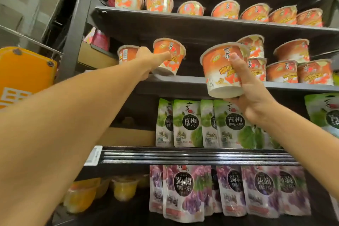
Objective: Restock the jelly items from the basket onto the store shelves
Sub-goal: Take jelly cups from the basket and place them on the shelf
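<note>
My left hand (150,60) reaches up to the second dark shelf (183,80) and grips an orange jelly cup (169,55), which is tilted at the shelf's front edge. Just left of it stands another orange cup (126,54). My right hand (247,86) holds a second orange jelly cup (222,69) in the air in front of the same shelf, thumb on its lid rim and fingers under its base. More orange cups (293,66) are stacked at the right of that shelf. The basket is out of view.
The top shelf carries a row of orange cups (225,10). Green jelly pouches (187,124) hang below the cup shelf, purple pouches (183,192) under those, and yellow jelly cups (124,188) sit at the lower left. An orange sign (23,71) is at the left.
</note>
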The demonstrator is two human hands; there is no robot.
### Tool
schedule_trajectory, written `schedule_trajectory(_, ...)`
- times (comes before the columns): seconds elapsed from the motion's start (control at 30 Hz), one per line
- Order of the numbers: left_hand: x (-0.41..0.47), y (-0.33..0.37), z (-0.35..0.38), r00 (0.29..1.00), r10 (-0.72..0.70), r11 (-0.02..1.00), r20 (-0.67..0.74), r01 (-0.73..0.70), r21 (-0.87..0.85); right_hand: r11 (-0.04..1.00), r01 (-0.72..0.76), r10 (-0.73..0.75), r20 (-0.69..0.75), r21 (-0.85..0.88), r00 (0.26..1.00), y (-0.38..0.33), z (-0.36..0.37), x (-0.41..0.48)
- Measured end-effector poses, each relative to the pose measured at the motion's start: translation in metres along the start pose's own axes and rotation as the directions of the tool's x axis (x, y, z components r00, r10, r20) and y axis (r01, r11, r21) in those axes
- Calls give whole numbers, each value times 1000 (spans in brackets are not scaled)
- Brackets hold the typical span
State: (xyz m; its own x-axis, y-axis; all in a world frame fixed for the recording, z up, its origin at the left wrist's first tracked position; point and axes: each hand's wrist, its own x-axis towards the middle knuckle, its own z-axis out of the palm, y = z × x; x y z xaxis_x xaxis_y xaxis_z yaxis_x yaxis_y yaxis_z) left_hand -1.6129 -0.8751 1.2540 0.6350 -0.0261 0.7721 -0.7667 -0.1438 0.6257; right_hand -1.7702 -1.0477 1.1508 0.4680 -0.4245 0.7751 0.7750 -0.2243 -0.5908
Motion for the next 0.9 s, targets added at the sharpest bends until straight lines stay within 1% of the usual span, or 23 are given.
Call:
schedule_trajectory(0.3, -5, -2, 0, 997, 70, 964, -13, -64, 259, 996, 41, -45, -60, -77, 997, -9, 29, 55)
schedule_trajectory(0.43, -15, -3, 7, 983, 173, 926, -63, -140, 352, 989, 47, -59, -81, -138, 995, -10, 38, 78)
schedule_trajectory(0.5, -22, -6, 9, 961, 242, 924, -130, -188, 335, 984, 47, -64, -98, -171, 993, -10, 40, 88)
schedule_trajectory(0.57, -30, -16, 9, 939, 288, 941, -190, -240, 239, 976, 34, -62, -120, -217, 991, -8, 42, 99)
schedule_trajectory(0.63, -39, -30, 9, 889, 403, 907, -218, -356, 223, 949, 33, -77, -131, -314, 988, -3, 41, 108)
schedule_trajectory(0.7, -43, -42, 9, 828, 525, 841, -199, -467, 274, 899, 46, -104, -110, -435, 988, 1, 40, 114)
schedule_trajectory(0.73, -43, -45, 9, 808, 557, 819, -192, -495, 291, 870, 50, -113, -98, -490, 989, 2, 40, 117)
schedule_trajectory(0.8, -41, -46, 11, 793, 574, 807, -205, -506, 304, 812, 46, -120, -90, -582, 989, 5, 41, 121)
schedule_trajectory(0.9, -38, -46, 16, 790, 556, 823, -258, -480, 304, 736, 31, -126, -92, -676, 988, 8, 44, 128)
